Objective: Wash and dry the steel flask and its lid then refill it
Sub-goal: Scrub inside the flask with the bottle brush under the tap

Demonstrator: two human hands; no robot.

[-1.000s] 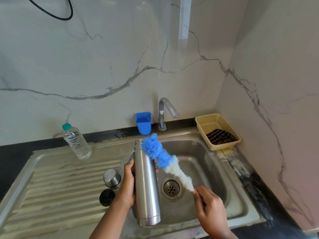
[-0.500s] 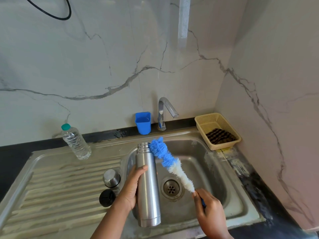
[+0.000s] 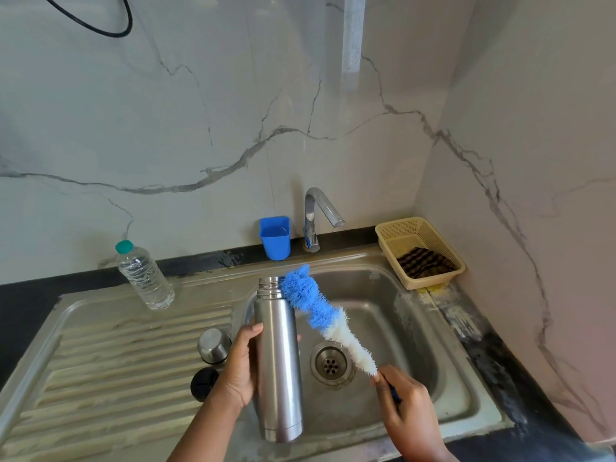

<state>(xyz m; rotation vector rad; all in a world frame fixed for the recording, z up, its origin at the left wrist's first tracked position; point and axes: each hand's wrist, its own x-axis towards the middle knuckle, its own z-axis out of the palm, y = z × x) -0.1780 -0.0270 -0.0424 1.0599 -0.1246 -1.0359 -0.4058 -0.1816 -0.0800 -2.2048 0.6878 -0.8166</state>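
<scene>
Steel flask (image 3: 278, 358) held upright over the near edge of the sink (image 3: 416, 328), mouth uncapped, gripped round the middle by the left hand (image 3: 240, 371) with fingers wrapped behind the body and thumb in front. Bottle brush (image 3: 325, 316) pinched at its handle by the curled fingers of the right hand (image 3: 410, 405), blue tip touching the outside of the flask neck, not yet in the mouth. Steel lid (image 3: 214, 345) and black stopper (image 3: 204, 383) set on the ribbed drainboard (image 3: 100, 361), just left of the flask. Likely faults from here: bristle head catching on the rim and bending aside rather than entering, owing to the slanted approach; smooth flask slipping in a wet grip and striking the basin; lid or stopper knocked by the left forearm. Tap (image 3: 316, 215) showing no running water. Blue cup (image 3: 275, 236) and plastic water bottle (image 3: 143, 275) near the back of the table; tan basket (image 3: 416, 248) with a dark cloth at right. Marble-patterned walls meeting in a corner.
</scene>
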